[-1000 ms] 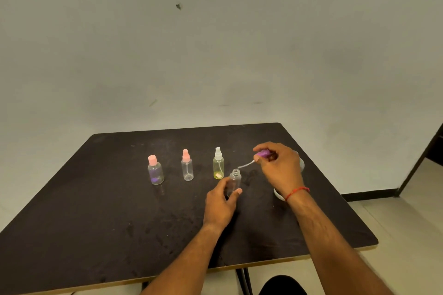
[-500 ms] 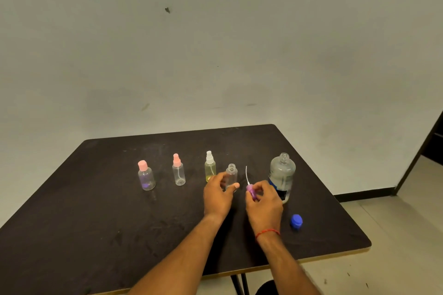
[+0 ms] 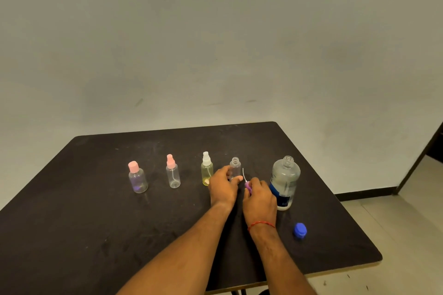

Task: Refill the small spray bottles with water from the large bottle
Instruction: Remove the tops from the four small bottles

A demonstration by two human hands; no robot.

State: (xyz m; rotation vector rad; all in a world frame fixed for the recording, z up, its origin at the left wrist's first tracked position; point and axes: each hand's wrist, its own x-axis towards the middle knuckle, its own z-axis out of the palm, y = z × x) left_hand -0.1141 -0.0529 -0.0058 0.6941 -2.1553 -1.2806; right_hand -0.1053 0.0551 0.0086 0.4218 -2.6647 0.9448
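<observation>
Four small bottles stand in a row on the black table (image 3: 96, 223). From the left: a pink-capped bottle (image 3: 137, 178), a pink spray bottle (image 3: 172, 172), a yellowish spray bottle (image 3: 206, 168) with a white top, and an uncapped clear bottle (image 3: 235, 167). My left hand (image 3: 224, 187) grips the uncapped bottle at its base. My right hand (image 3: 260, 195) holds the purple spray top (image 3: 248, 186) low by the table, its white tube pointing up. The large water bottle (image 3: 285, 181) stands uncapped just right of my right hand.
The large bottle's blue cap (image 3: 300, 230) lies on the table near the front right. The table's right edge drops off to a tiled floor (image 3: 395, 246), and a plain wall stands behind it.
My right hand has carried the purple spray top down from above the uncapped bottle to the table beside it. The left hand has stayed on the bottle. The large bottle and blue cap have come into sight.
</observation>
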